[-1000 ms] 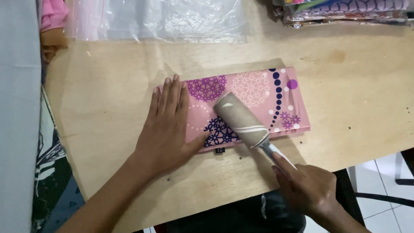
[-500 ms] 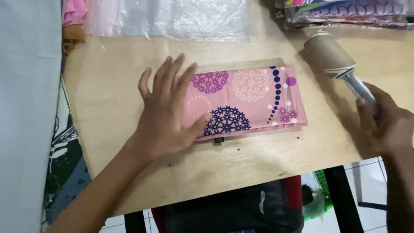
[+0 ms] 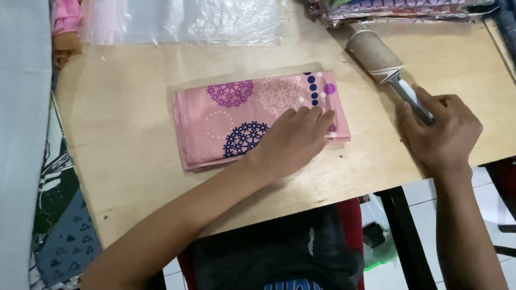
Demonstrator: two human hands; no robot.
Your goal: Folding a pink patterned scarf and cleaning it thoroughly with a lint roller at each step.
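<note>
A folded pink cloth [image 3: 215,121] with purple, navy and pale round patterns lies flat in the middle of a light wooden table [image 3: 123,177]. My left hand [image 3: 293,140] rests palm down on the cloth's right end, fingers together. To the right, my right hand [image 3: 441,131] grips the grey handle of a lint roller [image 3: 376,53]. The roller's beige drum lies on the table and points toward the far side, apart from the cloth.
Clear plastic bags [image 3: 183,21] lie along the far edge. A stack of wrapped patterned fabrics [image 3: 398,8] sits at the far right. More cloth [image 3: 64,236] hangs left of the table. Tiled floor [image 3: 484,204] shows past the table's near right edge.
My right hand carried the lint roller off the cloth to the table's right side. My left hand slid from the cloth's left end to its right end.
</note>
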